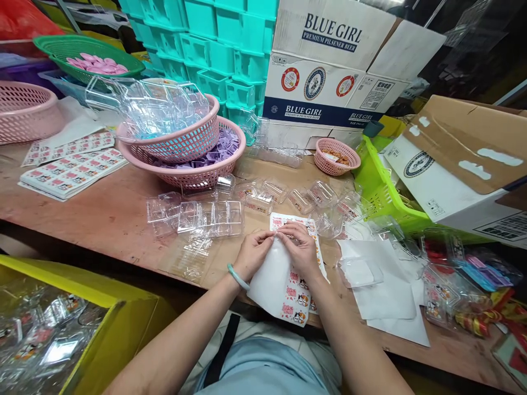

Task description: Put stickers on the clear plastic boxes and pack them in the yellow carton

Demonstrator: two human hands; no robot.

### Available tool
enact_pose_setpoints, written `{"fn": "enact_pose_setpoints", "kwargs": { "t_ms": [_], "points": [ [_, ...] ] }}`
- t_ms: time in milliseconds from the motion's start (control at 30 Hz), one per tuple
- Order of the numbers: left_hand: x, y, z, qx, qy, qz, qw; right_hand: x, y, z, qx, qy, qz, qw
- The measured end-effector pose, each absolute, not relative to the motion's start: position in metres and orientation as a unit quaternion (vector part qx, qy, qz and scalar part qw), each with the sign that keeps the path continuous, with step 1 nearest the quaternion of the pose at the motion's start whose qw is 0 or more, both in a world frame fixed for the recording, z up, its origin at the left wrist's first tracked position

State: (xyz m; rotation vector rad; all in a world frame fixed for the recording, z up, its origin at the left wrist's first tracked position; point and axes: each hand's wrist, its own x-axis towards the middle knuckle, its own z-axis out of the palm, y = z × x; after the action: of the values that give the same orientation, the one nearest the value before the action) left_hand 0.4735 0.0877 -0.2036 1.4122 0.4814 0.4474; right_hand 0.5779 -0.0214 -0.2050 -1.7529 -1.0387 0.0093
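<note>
At the table's front edge, my left hand point(256, 251) and my right hand point(300, 248) meet, fingertips pinched together at the top of a sticker sheet point(297, 299). Red lettering and cartoon cats are printed on it, and its white left part point(265, 277) is bare. Another printed sheet lies partly beneath my right hand. A pale green bangle circles my left wrist. Whether a single sticker is between my fingertips is too small to tell. Beyond my hands lie several clear plastic boxes point(257, 198), some with stickers on them. An unstickered clear plastic tray point(211, 218) lies left of my hands.
Stacked pink baskets point(181, 174) hold clear and purple pieces. Sticker sheets point(74, 173) are piled at left. White backing papers point(382, 299) lie at right, near a green crate point(376, 184) and a cardboard box point(461, 164). A yellow bin point(135, 312) of clear boxes stands front left.
</note>
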Motion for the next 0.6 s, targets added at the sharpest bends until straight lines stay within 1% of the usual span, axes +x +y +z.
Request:
{"fn": "enact_pose_setpoints", "kwargs": {
  "t_ms": [67, 133, 333, 467, 600],
  "points": [
    [0.474, 0.087, -0.206, 0.646, 0.218, 0.212, 0.700, 0.578, -0.020, -0.205, -0.734, -0.418, 0.017, 0.535],
    [0.474, 0.086, -0.208, 0.628, 0.220, 0.212, 0.716, 0.579, -0.019, -0.204, -0.740, -0.404, 0.023, 0.537],
    [0.474, 0.084, -0.208, 0.435, 0.279, 0.153, 0.843, 0.579, -0.023, -0.206, -0.749, -0.356, 0.033, 0.558],
    [0.471, 0.086, -0.206, 0.398, 0.291, 0.152, 0.857, 0.587, -0.031, -0.210, -0.759, -0.293, 0.124, 0.568],
    [0.468, 0.088, -0.207, 0.424, 0.272, 0.153, 0.850, 0.599, -0.037, -0.205, -0.732, -0.327, 0.194, 0.565]
  ]
}}
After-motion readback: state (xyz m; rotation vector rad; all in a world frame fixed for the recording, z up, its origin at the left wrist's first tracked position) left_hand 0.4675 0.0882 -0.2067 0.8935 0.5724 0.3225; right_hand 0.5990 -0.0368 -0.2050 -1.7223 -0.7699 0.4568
